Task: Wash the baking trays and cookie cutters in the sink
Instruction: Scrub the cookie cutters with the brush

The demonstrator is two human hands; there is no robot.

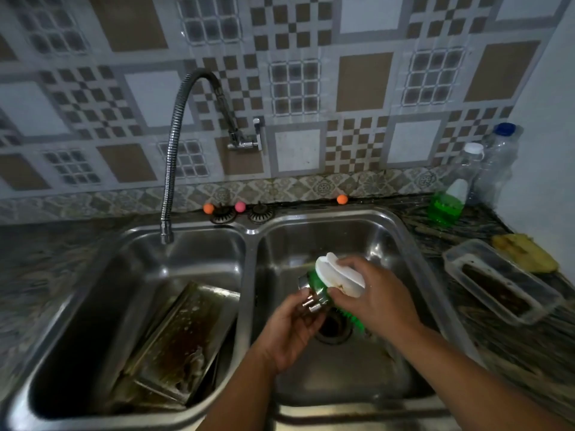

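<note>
Over the right sink basin [367, 237], my left hand [289, 331] holds a small shiny metal cookie cutter [311, 298] between its fingers. My right hand [376, 293] grips a scrub brush [337, 276] with a white handle and green bristles, pressed against the cutter. Greasy baking trays [183, 340] lean stacked in the left basin [99, 306], their surfaces brown with residue.
A flexible metal faucet [169, 169] hangs over the left basin. On the right counter stand a green dish-soap bottle [448, 203], two clear plastic bottles [494, 163], a plastic container [501, 281] and a yellow sponge [525, 251]. Two drain strainers [241, 213] sit behind the sink.
</note>
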